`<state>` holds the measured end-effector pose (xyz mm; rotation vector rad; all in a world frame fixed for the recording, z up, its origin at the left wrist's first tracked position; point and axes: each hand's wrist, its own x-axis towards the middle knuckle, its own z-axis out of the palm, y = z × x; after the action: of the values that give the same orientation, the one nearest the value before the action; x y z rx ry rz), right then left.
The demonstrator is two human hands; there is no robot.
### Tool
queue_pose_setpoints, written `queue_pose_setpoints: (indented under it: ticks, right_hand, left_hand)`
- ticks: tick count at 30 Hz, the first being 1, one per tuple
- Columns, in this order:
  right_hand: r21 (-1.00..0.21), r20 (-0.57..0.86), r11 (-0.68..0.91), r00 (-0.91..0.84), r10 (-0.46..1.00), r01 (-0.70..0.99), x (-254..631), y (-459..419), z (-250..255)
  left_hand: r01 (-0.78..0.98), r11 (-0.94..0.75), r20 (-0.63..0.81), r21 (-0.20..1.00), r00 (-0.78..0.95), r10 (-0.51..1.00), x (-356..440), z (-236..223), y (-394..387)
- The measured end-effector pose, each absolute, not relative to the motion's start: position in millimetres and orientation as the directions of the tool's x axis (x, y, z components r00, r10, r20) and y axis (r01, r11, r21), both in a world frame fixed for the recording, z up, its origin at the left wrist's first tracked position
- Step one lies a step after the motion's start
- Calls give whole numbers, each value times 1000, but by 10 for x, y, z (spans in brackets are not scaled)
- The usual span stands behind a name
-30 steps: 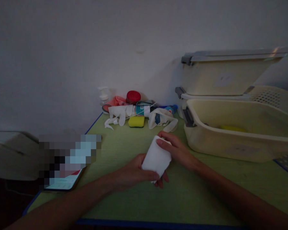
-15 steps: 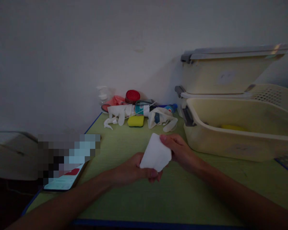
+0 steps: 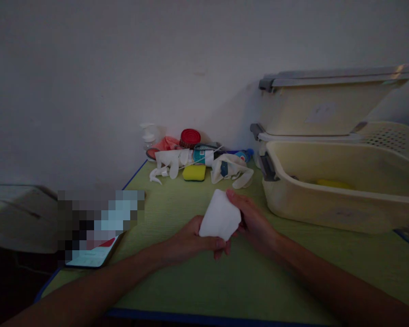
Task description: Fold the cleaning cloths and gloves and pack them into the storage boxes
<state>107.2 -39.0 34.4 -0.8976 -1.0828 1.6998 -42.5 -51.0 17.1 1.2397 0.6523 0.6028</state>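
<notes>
A small white folded pad [image 3: 220,215], cloth or tissue by its look, is held above the table between both hands. My left hand [image 3: 201,240] grips its lower left edge, thumb on top and fingers underneath. On the right side, my right hand [image 3: 248,213] pinches the upper corner with the thumb, its other fingers mostly hidden behind the pad. Beyond the hands lies a yellow sponge [image 3: 194,173] with a dark underside. White gloves [image 3: 232,169] lie crumpled to the right of the sponge, near a white spray nozzle [image 3: 159,173] on the left.
A cream basket [image 3: 327,213] with something yellow inside stands at the right, before a lidded box [image 3: 303,109]. Against the wall are a red roll [image 3: 190,136], a clear pump bottle [image 3: 148,136] and a teal-labelled container [image 3: 199,157]. A phone [image 3: 88,259] lies at the table's left edge.
My right hand has shifted slightly down and left along the pad, and the pad's right edge looks more folded in. Both hands still hold it. The view has shifted slightly.
</notes>
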Motion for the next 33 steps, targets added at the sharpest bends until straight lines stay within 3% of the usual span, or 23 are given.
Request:
queue_pose_setpoints:
  ticks: [5,14,17,23,27,33]
  right_hand:
    - [-973,-79,-158,-405,911,-167,1120,-285,256]
    - [-995,-34,-83,-618,785,-50,1143,-324,250]
    - [-996,-23,-72,-597,802,-58,1136,-345,236]
    - [-997,29,-13,-514,857,-78,1129,-368,241]
    - [-998,19,-16,-582,813,-55,1115,-423,291]
    - [-999,-1,25,-594,805,36,1105,-487,294]
  left_hand:
    - [-208,330,-176,921,534,827,-398,178,-474]
    - [-111,334,-143,936,747,650,-502,146,-469]
    - [-69,341,-143,938,818,558,-522,164,-477]
    - [-67,380,-159,922,831,532,-505,185,-474]
    - [-190,445,-148,875,770,620,-483,128,-460]
    - [-123,450,-235,885,715,658,-472,111,-511]
